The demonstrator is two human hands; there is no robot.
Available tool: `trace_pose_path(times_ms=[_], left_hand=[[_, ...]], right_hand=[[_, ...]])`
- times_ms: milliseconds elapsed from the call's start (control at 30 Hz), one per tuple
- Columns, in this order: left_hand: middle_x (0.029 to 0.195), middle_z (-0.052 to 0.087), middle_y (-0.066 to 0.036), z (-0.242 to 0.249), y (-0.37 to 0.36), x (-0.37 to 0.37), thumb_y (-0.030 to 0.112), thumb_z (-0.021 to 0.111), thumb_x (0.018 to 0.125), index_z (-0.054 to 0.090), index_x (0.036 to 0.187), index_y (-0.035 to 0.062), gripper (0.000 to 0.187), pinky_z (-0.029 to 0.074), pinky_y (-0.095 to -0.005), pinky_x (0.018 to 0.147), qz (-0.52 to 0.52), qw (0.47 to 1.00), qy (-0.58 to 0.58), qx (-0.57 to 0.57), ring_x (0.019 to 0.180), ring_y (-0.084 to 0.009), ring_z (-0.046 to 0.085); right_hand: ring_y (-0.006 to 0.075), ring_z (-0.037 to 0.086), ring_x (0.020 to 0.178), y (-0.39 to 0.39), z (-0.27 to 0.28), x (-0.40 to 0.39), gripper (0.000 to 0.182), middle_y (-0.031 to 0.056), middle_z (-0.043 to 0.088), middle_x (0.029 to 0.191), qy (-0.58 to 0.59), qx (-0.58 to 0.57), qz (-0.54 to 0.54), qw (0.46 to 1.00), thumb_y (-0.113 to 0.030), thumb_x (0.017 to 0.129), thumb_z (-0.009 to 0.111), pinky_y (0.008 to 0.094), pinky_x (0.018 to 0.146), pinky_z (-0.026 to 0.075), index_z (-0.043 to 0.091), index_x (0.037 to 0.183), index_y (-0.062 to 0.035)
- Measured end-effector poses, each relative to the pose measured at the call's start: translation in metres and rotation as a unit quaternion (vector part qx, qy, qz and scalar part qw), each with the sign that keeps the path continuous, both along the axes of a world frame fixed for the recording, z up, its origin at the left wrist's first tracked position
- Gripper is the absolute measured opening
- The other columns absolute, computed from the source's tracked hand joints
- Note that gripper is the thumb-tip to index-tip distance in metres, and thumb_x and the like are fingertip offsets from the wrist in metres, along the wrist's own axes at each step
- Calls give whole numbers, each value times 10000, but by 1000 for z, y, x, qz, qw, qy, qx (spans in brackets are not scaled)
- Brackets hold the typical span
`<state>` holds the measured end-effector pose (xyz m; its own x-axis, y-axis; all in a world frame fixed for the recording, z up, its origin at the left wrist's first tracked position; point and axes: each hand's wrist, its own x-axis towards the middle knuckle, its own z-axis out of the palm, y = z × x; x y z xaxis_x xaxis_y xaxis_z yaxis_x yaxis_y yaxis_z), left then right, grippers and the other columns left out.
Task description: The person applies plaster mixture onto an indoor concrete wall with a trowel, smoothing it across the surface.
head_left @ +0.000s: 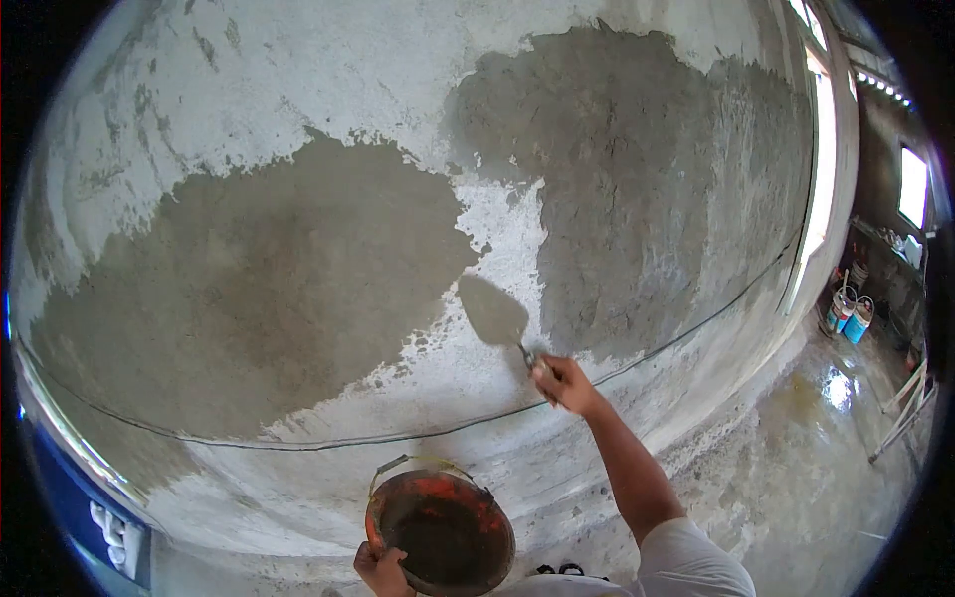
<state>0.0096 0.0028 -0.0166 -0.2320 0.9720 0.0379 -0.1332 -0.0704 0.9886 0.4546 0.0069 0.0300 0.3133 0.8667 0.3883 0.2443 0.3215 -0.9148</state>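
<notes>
My right hand (562,384) is closed around the handle of a trowel (493,310), whose grey blade is raised over the pale strip of wall (468,358) between two darker plaster patches. Whether the blade touches the wall I cannot tell. The left patch (288,269) is broad and smooth, while the right one (627,179) looks rougher. Low in the view, my left hand (384,571) grips the rim of a round bucket (438,527), orange-red and dark inside, with a wire handle. How much the bucket holds is hard to see.
A thin cable (453,429) runs across the lower wall. At the right are a bright window opening (822,149), buckets (857,320) on the wet floor (806,418) and a metal frame (903,413). A blue panel (65,497) stands at the lower left.
</notes>
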Motion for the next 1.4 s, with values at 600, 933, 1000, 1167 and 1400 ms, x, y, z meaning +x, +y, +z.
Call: trace_pose_path(times_ms=[600,933,1000,1167,1400], left_hand=[[605,525,-39,-9,-44,48,100,698,671,548,628,8,181,427,-365,547,21,973,230,-28,567,-185,466],[612,544,-97,-55,-34,20,117,729,641,562,680,6,204,421,-427,565,0,980,197,-31,575,-252,471],[602,532,-102,-44,-41,20,106,727,670,563,694,-1,197,420,-431,566,0,981,190,-39,561,-267,449],[594,523,-92,-39,-45,-15,79,684,786,581,678,18,161,411,-430,553,3,984,177,13,562,-230,438],[606,569,-100,-51,-58,-96,95,710,732,614,688,11,134,427,-425,551,-9,996,75,38,562,-238,488]], right_hand=[[376,706,819,-163,-145,-84,230,155,719,964,-228,-77,5,971,-187,853,709,443,676,560,686,1049,-70],[381,681,892,-206,-134,-101,230,110,707,960,-329,-148,14,933,-226,841,673,509,752,541,663,1042,-115],[354,681,905,-214,-120,-117,235,76,701,1002,-302,-250,7,920,-253,847,666,503,734,547,680,1049,-134],[308,694,942,-224,-147,-170,296,39,701,1091,-380,-255,5,889,-259,859,641,483,744,565,724,1144,-250],[308,683,1017,-236,-137,-279,333,52,704,1133,-430,-222,32,875,-261,891,580,488,839,561,752,1170,-321]])
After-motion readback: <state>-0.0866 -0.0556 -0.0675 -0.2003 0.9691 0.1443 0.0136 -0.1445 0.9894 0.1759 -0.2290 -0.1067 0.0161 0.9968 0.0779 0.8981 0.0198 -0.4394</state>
